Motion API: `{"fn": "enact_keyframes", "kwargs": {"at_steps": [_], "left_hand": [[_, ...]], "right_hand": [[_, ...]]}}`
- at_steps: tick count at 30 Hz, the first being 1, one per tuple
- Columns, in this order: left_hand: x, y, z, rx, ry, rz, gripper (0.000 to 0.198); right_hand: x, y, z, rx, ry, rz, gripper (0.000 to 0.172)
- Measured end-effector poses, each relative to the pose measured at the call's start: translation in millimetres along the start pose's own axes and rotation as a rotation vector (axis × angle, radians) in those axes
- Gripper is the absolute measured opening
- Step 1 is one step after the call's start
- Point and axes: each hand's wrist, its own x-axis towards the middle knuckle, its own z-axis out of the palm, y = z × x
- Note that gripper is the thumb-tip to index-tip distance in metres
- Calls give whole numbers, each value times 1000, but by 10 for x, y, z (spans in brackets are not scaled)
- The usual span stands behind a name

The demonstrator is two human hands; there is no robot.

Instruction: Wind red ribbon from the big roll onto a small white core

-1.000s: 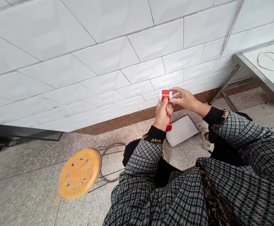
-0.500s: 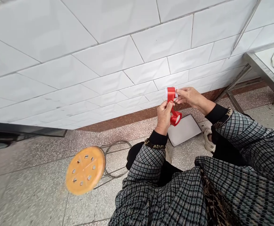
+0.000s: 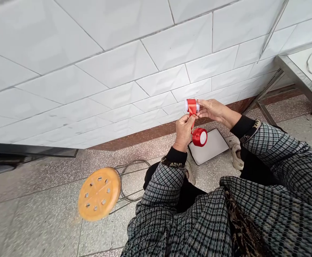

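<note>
Red ribbon [image 3: 191, 106] lies around a white spool, whose pale ends show on both sides. My right hand [image 3: 213, 111] is closed on the right end of this spool. Just below, my left hand [image 3: 184, 129] pinches the ribbon strip between thumb and fingers. From that strip hangs a fuller roll of red ribbon [image 3: 199, 137] with a white round face turned to the right. The roll dangles beside my left wrist, above a shallow light-coloured tray or lid [image 3: 212, 145] on the floor.
A round orange stool [image 3: 99, 193] with holes in its seat and wire legs lies to the left. White tiled wall [image 3: 172, 53] runs in front. A metal-edged table [image 3: 300, 76] stands at the right; a dark-edged object [image 3: 51, 151] juts in at the left.
The hanging roll has turned, showing more of its white face, and hangs slightly lower. Both hands have shifted a little to the left in view, still holding the spool and ribbon.
</note>
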Motion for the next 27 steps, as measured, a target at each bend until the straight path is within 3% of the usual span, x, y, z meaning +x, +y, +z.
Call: {"fn": "enact_keyframes", "kwargs": {"at_steps": [7,10,13,16,19,23,27], "left_hand": [[97,43,-20,-50,40,-5,48],[121,107,-70,-7,16,12,68],[164,143,-147,36,-52,49,72],[260,77,-240,102,-163,141,69],[369,-56,-323,202,-211,330,70],[429,-183,-368,298,-145,487,66],[396,-203,-335,233,-107,454,66]], "right_hand": [[-11,-70,-33,26,-117,172,27],[1,-88,-50,-18,-114,306,37],[45,-60,-76,-17,-129,383,43],[107,-3,-113,22,-193,436,47],[148,47,-139,50,-278,499,52],[130,65,-116,59,-339,559,58],[75,39,-86,15,-317,525,63]]}}
